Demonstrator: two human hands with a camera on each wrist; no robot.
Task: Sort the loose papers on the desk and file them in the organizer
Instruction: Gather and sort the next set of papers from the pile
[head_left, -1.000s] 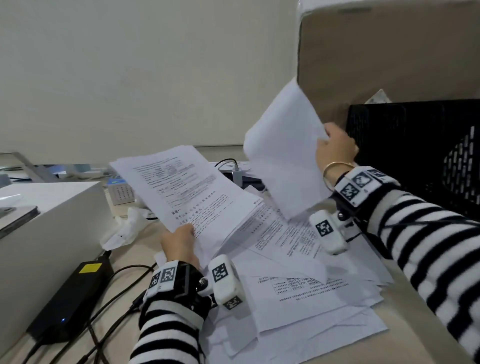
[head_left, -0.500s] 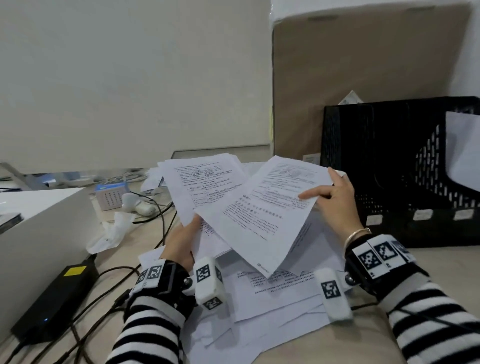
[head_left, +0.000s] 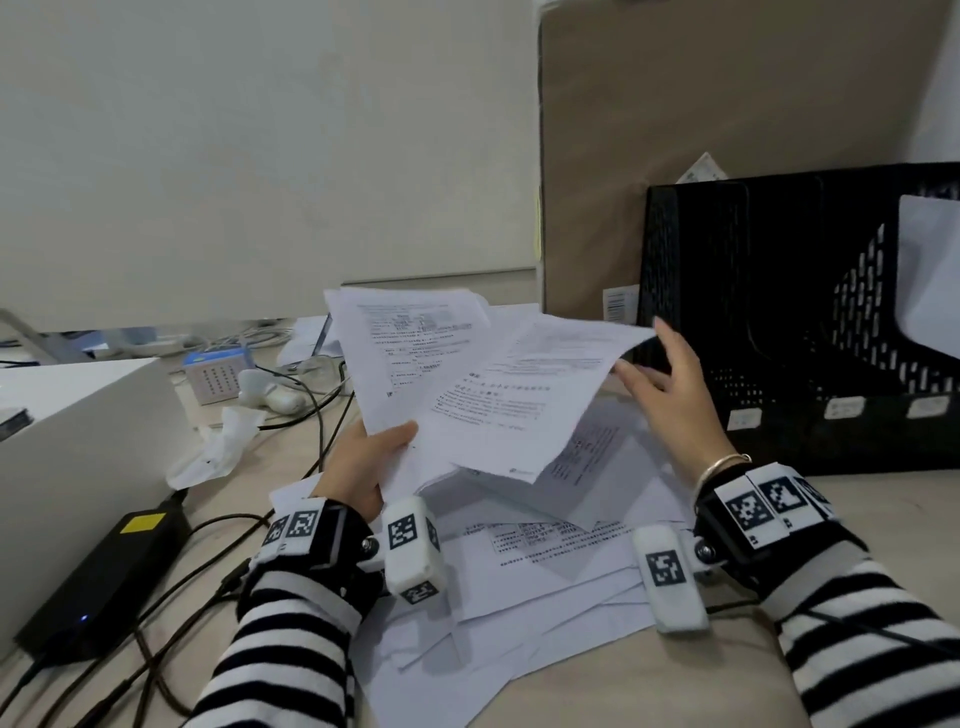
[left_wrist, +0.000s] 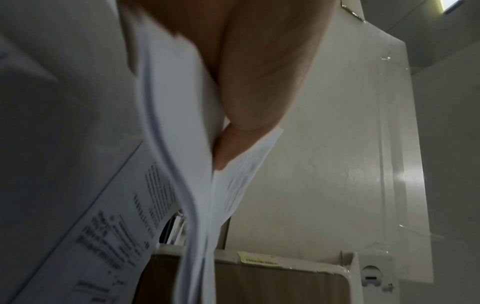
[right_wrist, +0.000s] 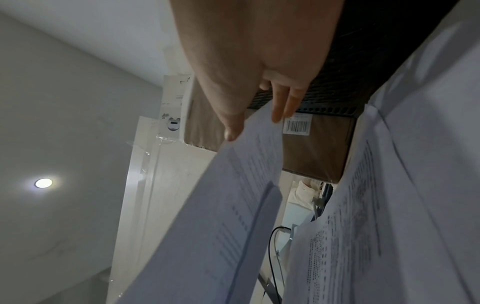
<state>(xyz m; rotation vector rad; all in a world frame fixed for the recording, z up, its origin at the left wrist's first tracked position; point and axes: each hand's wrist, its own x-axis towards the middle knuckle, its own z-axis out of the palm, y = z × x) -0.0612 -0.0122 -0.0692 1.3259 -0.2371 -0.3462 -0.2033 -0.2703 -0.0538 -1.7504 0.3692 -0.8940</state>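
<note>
Sorting step, head view: the left hand grips a fanned sheaf of white printed sheets by its lower corner, thumb curled over the front, while the right hand, fingers straight and relaxed, touches the far edge of the uppermost white printed page; the right wrist view shows thumb and fingertips at that edge without a firm pinch. To do the step well, judged from this pose, the right hand should pinch only the top page, peel it clear of the sheaf, and keep the left grip tight so the fan does not slip. The remaining loose white papers lie overlapped on the beige table; the black perforated plastic organizer stands just right of them, one white sheet already in a slot. Behind: a brown cardboard panel, a pale wall; left, a black power adapter with cables
</note>
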